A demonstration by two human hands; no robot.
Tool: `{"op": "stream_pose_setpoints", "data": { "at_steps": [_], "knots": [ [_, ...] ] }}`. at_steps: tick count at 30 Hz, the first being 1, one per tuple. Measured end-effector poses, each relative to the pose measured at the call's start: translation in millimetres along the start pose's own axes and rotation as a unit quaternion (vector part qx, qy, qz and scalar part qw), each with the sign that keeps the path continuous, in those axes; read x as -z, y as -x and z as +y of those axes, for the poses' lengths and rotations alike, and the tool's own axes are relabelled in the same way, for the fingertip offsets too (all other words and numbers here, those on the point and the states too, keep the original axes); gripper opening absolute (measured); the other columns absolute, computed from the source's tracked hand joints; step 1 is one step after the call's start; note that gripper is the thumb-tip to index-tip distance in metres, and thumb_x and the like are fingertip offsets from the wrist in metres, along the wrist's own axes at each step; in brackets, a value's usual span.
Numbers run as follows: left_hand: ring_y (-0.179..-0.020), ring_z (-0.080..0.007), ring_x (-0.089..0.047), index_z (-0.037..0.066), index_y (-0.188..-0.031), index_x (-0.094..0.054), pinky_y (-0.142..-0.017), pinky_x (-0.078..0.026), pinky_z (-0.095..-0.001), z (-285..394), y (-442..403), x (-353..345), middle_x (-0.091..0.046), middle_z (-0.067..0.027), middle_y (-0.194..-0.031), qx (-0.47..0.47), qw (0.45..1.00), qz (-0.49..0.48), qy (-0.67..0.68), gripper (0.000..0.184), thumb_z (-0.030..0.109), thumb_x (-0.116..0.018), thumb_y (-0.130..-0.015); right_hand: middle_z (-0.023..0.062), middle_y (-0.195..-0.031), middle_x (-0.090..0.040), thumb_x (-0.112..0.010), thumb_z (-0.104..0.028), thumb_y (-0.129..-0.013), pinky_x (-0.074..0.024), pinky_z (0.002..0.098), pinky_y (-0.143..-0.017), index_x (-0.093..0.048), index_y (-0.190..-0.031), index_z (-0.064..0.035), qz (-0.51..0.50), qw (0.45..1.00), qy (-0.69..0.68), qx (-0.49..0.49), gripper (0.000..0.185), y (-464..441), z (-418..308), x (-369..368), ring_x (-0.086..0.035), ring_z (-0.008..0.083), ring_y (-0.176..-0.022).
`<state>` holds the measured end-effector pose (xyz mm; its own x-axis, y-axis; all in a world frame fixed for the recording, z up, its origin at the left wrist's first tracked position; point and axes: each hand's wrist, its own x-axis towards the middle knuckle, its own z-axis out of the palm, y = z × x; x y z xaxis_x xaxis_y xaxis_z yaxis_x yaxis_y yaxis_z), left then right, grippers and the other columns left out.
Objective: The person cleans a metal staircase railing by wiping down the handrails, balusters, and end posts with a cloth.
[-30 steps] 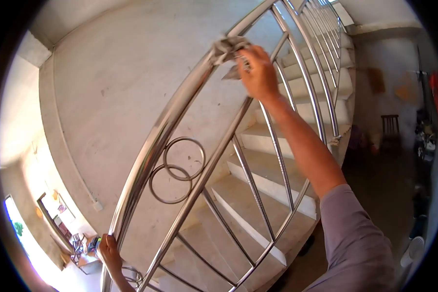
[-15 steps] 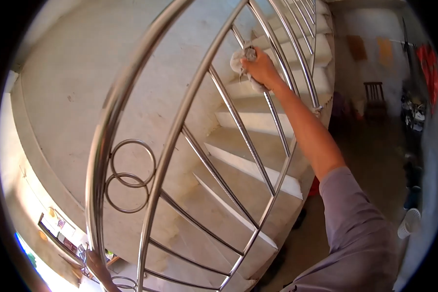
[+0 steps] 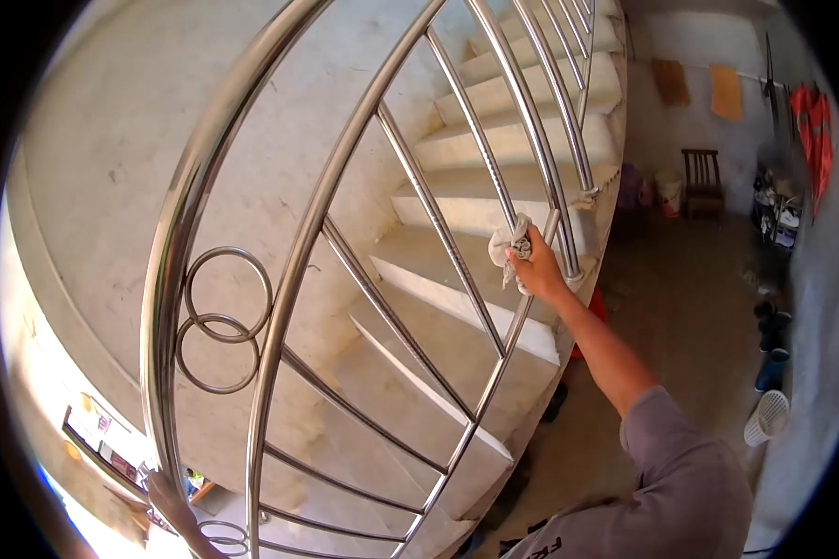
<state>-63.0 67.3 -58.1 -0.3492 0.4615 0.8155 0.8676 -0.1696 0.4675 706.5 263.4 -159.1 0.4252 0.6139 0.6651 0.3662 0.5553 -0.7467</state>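
Observation:
My right hand is closed round a crumpled grey-white cloth. It presses the cloth against the lower end of a thin steel baluster, where that bar meets the slanting bottom rail. At the lower left, my left hand grips the thick polished handrail, its fingers partly hidden behind the tube. Between handrail and inner rail sit two interlocking steel rings. Several slim balusters fan out from the inner rail to the bottom rail.
Bare concrete steps climb behind the railing beside a plain wall. Below on the right are a wooden chair, a white basket, boots and a red folded umbrella. A bright opening lies at lower left.
My right hand has slid down the baluster with the cloth, from near its upper part to its lower end. My left hand stays on the handrail. The view has shifted slightly.

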Motion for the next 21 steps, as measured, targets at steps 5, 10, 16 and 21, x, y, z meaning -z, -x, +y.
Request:
{"op": "stream_pose_setpoints", "data": {
  "at_steps": [5, 10, 16, 21],
  "knots": [
    [-0.076, -0.0226, -0.044, -0.006, -0.1, -0.056, -0.072, -0.039, -0.0378, -1.8, 0.1, -1.6, -0.047, -0.0085, -0.08, 0.02, 1.0, -0.01, 0.015, 0.05, 0.041, -0.04, -0.106, 0.0226, -0.122, -0.063, -0.068, -0.02, -0.089, -0.0476, 0.0454, -0.094, -0.048, -0.131, -0.0048, 0.061, 0.996, -0.009, 0.07, 0.049, -70.6, -50.2, -10.5, -0.061, 0.0412, -0.113],
    [-0.09, -0.0257, -0.055, -0.007, -0.124, -0.056, -0.084, -0.044, -0.0378, -20.0, -2.5, 1.5, -0.058, -0.0139, -0.098, 0.038, 0.999, -0.022, 0.003, 0.052, 0.039, -0.041, -0.106, 0.0202, -0.112, -0.068, -0.072, -0.023, -0.087, -0.05, 0.0365, -0.09, -0.054, -0.13, -0.0003, 0.144, 0.976, 0.022, 0.163, 0.052, -175.4, -162.0, -13.8, -0.066, 0.032, -0.105],
    [-0.118, -0.0259, -0.055, 0.006, -0.138, -0.049, -0.102, -0.044, -0.0352, -3.2, -7.6, 3.4, -0.057, -0.0167, -0.124, 0.045, 0.954, -0.102, -0.279, 0.05, 0.038, -0.052, -0.101, 0.0157, -0.106, -0.069, -0.073, -0.021, -0.086, -0.0514, 0.0352, -0.085, -0.059, -0.121, -0.0014, 0.359, 0.882, -0.04, 0.302, 0.043, -255.9, -197.7, 40.5, -0.068, 0.0271, -0.099],
    [-0.098, -0.0209, -0.064, 0.012, -0.107, -0.061, -0.08, -0.054, -0.0347, -145.4, -28.7, -0.8, -0.064, -0.0056, -0.105, 0.039, 0.996, 0.029, 0.072, 0.028, 0.037, -0.056, -0.097, 0.02, -0.131, -0.053, -0.074, -0.025, -0.085, -0.0491, 0.0399, -0.093, -0.053, -0.128, -0.0052, 0.33, 0.887, 0.148, 0.288, 0.051, -277.7, -189.6, 64.2, -0.057, 0.0343, -0.116]
  ]
}}
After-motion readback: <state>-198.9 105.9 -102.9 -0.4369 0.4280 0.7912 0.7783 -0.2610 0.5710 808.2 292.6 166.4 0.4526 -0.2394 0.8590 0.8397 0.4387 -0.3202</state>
